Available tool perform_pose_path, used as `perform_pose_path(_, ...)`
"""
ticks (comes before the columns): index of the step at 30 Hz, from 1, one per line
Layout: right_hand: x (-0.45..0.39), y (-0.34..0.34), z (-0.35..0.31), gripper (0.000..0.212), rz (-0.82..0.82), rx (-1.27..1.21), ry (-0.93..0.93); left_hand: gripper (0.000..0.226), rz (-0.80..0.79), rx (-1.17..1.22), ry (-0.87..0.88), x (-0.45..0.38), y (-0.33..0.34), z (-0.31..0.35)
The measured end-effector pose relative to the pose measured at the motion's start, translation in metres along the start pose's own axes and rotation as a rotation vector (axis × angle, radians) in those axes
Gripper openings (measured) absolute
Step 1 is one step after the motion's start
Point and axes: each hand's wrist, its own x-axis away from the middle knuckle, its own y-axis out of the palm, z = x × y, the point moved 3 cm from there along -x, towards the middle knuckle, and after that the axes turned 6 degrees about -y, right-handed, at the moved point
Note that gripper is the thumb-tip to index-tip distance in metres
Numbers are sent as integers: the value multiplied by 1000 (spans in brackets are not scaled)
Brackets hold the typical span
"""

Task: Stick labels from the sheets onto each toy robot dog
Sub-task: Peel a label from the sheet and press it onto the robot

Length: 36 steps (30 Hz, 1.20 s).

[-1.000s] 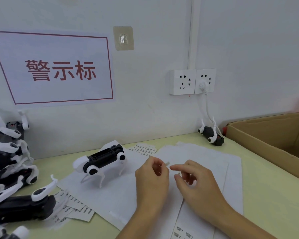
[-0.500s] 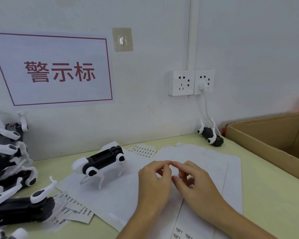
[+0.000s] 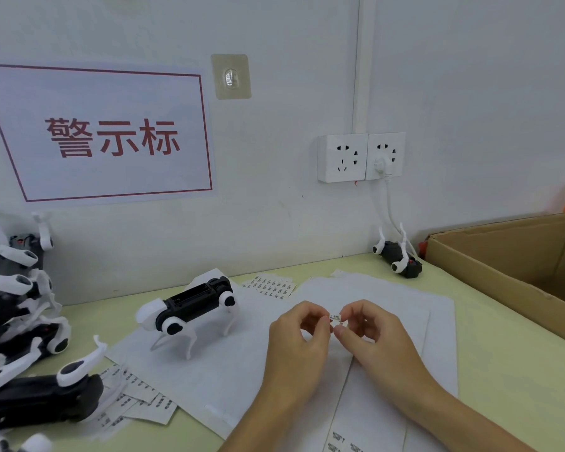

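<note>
A small white label (image 3: 335,318) with black print is pinched between the fingertips of my left hand (image 3: 299,337) and my right hand (image 3: 372,334), held above white backing sheets (image 3: 388,298) on the table. A black-and-white toy robot dog (image 3: 190,308) stands upright on the sheets to the left of my hands. A label sheet (image 3: 271,287) with printed labels lies behind my hands near the wall. More label strips (image 3: 141,399) lie at the front left.
A pile of several toy robot dogs (image 3: 13,321) fills the left edge. Another dog (image 3: 398,254) lies on its back by the wall under the sockets (image 3: 361,156). An open cardboard box (image 3: 516,265) stands at the right. A red-lettered sign (image 3: 111,135) hangs on the wall.
My hands have come together, and both now pinch one small label between their fingertips. The view has tilted slightly. The standing dog has not moved.
</note>
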Motion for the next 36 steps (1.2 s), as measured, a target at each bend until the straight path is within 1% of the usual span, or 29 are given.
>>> perform_pose_path(6,0,0,-1,10,0,18,18,19,16,-13,10,0,-1,0)
perform_pose_path(15,0,1,4,16,42,107,50,20,37,-64,17,1,-1,-2)
perform_pose_path(18,-1,-1,6,18,66,57,94,21,66,-67,8,1,-2,-3)
perform_pose_path(20,-1,-2,5,18,58,35,85,22,59,-84,22,2,-3,-3)
perform_pose_path(25,0,2,-1,17,26,86,31,16,-29,-234,141,6,2,4)
perform_pose_path(29,1,1,-2,19,49,134,9,14,-17,-387,227,10,4,5)
perform_pose_path(32,1,0,-1,19,65,143,0,13,18,-437,244,10,5,3)
perform_pose_path(36,-1,-1,2,20,59,99,34,10,26,-422,216,8,5,1)
